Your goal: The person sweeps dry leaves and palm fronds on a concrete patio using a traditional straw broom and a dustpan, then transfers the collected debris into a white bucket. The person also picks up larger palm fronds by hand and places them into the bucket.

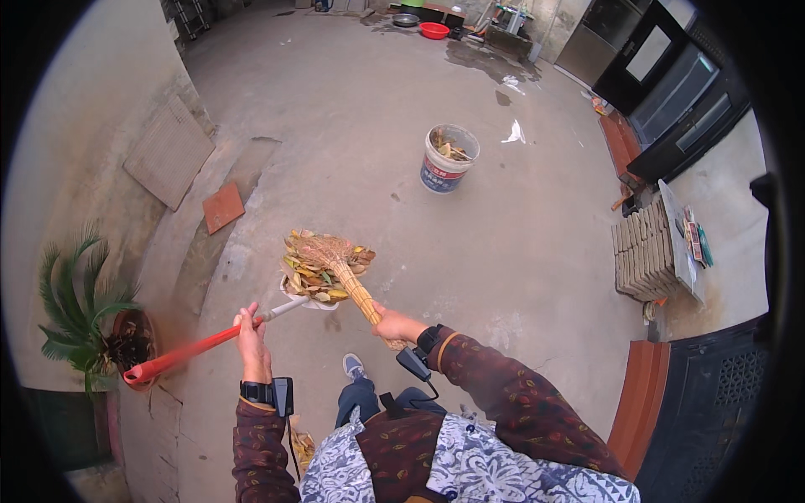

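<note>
My left hand (pixel 250 335) is closed round a dustpan's long handle (pixel 193 348), red with a white lower section. Its whitish pan (pixel 325 303) is mostly hidden under a heap of yellow and brown dry leaves (pixel 314 281). My right hand (pixel 392 325) grips a straw hand broom (pixel 356 289) by its bound handle. The broom's bristle head lies over the leaves, pressing or resting on them. Ahead and to the right, a white bucket (pixel 449 180) with a red and blue label stands on the concrete, with dry leaves inside it.
At the left, a potted palm (pixel 88 314) stands by the wall, near a loose red tile (pixel 223 208) and a leaning board (pixel 170 151). Stacked grey slabs (pixel 646 251) are by the right wall. A red basin (pixel 433 31) and white scraps (pixel 515 132) lie farther off.
</note>
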A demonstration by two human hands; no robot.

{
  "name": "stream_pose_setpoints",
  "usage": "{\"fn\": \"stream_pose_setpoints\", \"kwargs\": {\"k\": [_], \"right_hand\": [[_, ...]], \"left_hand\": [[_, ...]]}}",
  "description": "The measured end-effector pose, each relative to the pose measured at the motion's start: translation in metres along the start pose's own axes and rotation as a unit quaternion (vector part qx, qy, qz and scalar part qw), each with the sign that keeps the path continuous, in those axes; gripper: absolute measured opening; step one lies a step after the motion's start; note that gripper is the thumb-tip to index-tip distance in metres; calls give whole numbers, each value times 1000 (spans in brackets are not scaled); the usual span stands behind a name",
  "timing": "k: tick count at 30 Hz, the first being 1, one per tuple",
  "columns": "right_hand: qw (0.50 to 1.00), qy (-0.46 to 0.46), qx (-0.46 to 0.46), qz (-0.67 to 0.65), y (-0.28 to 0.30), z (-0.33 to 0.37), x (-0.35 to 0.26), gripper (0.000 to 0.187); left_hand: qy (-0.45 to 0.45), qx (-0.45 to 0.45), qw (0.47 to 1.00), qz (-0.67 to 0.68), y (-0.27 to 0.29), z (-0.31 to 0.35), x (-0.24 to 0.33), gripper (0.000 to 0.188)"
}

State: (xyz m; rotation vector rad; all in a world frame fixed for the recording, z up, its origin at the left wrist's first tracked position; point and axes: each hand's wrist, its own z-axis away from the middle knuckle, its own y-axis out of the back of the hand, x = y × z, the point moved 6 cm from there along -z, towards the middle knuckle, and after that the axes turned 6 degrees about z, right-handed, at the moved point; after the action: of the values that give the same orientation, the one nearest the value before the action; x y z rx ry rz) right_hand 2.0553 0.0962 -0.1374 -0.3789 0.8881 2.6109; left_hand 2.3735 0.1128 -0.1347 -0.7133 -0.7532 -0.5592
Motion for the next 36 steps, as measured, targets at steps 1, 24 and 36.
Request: {"fn": "stream_pose_setpoints", "kwargs": {"k": [1,24,36], "right_hand": [[1000,1,18,-18,27,-5,5,85],[870,17,227,-438,449,-124,295,82],[673,-25,181,-717,447,-177,334,64]], "left_hand": [[-3,-17,1000,-8,-34,-15,5,29],[-121,-358,902,-208,-715,-137,-117,29],[-222,-578,684,-386,-838,-157,-196,25]]}}
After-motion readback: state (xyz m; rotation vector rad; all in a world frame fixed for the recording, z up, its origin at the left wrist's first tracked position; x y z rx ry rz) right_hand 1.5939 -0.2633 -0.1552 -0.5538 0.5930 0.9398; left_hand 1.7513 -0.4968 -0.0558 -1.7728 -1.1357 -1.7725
